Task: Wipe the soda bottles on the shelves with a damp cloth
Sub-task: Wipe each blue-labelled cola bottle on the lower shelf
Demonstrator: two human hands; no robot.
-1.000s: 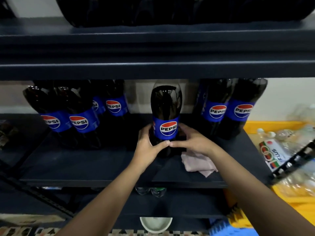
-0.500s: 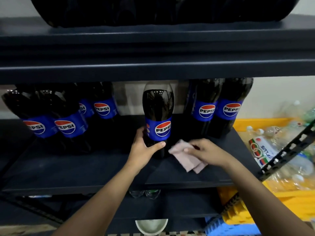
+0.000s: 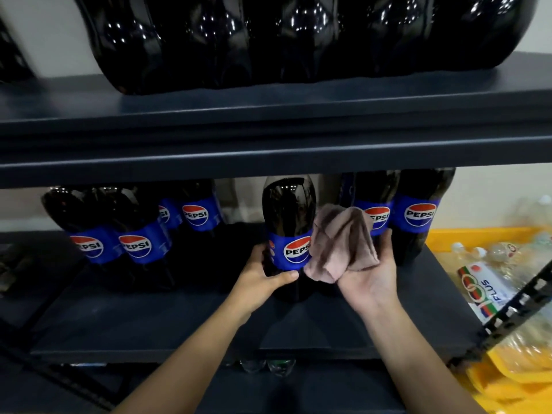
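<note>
- Head view: a dark metal shelf (image 3: 185,321) holds upright Pepsi bottles with blue labels.
- The middle bottle (image 3: 289,222) stands alone near the centre of that shelf, forward of the others, its label facing the camera.
- The left hand (image 3: 263,274) grips this bottle low on its left side, the thumb lying across the front just under the label and the fingers wrapped round behind.
- The right hand (image 3: 372,274) is turned palm up just right of the bottle and holds a crumpled pinkish-brown cloth (image 3: 340,240); the fingers are curled up behind the cloth.
- The cloth's left edge touches the right side of the bottle at label height and covers the last letter of the logo.
- To the left stand two bottles (image 3: 116,231) side by side nearer the front, with two more bottles (image 3: 194,210) farther back.
- To the right, behind the cloth and the right hand, stand two further bottles (image 3: 418,210) close together.
- The upper shelf (image 3: 268,135) spans the whole view above, and a row of dark bottle bases (image 3: 298,40) sits on it.
- At the far right, beyond the shelf edge, a yellow crate (image 3: 493,380) holds clear plastic bottles (image 3: 490,258), one pack wrapped with a label reading "PLUS".
- A slotted shelf upright (image 3: 513,306) crosses diagonally in front of the crate.
- Below the main shelf, two small bottle caps or tops (image 3: 268,366) show in the gap; what they belong to cannot be told.
</note>
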